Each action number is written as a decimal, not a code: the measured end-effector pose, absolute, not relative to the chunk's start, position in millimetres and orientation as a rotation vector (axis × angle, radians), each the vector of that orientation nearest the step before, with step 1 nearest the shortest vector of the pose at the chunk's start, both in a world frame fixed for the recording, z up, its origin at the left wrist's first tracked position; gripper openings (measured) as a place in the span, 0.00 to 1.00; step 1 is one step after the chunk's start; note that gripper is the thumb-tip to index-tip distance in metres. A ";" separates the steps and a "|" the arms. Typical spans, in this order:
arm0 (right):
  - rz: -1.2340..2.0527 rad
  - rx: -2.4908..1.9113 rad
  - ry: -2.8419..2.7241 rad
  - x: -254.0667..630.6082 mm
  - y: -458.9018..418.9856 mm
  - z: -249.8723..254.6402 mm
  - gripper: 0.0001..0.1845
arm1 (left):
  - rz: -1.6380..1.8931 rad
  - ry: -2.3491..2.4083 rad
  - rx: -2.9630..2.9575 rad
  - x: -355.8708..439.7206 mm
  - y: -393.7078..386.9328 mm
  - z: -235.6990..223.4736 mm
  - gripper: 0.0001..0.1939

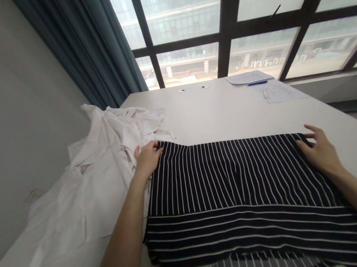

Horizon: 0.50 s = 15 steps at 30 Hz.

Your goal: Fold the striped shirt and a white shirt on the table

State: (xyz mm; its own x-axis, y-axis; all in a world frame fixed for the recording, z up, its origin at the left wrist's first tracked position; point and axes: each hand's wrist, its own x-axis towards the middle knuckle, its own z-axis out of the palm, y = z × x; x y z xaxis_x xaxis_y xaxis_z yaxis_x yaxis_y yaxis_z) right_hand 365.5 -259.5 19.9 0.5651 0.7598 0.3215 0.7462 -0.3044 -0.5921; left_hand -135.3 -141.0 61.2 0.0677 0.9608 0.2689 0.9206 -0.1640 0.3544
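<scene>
A black garment with white stripes (227, 175) lies spread over the white table in front of me. Its upper part has stripes running up and down; a lower band has stripes running across. My left hand (148, 158) pinches the garment's far left corner between thumb and fingers. At the far right corner, my right hand (321, 149) grips the cloth with thumb and fingertips. The near edge hangs in a curve and shows a greyer inner side. What kind of garment it is, I cannot tell for certain.
Crumpled white cloth (110, 141) is heaped along the table's left side, beside my left arm. Papers (248, 77) and a blue pen (257, 83) lie at the far right of the white table (197, 121). Blue curtain (90, 43) and dark-framed windows stand behind.
</scene>
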 end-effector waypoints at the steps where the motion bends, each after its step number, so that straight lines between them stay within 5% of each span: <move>1: 0.030 -2.080 -1.192 365.2 -259.7 19.9 0.37 | 0.753 1.966 2.178 -134.7 -141.0 62.8 0.08; 15: 0.035 -1.984 -1.186 362.9 -263.1 23.8 0.29 | 0.869 1.740 1.990 -139.4 -141.0 70.0 0.20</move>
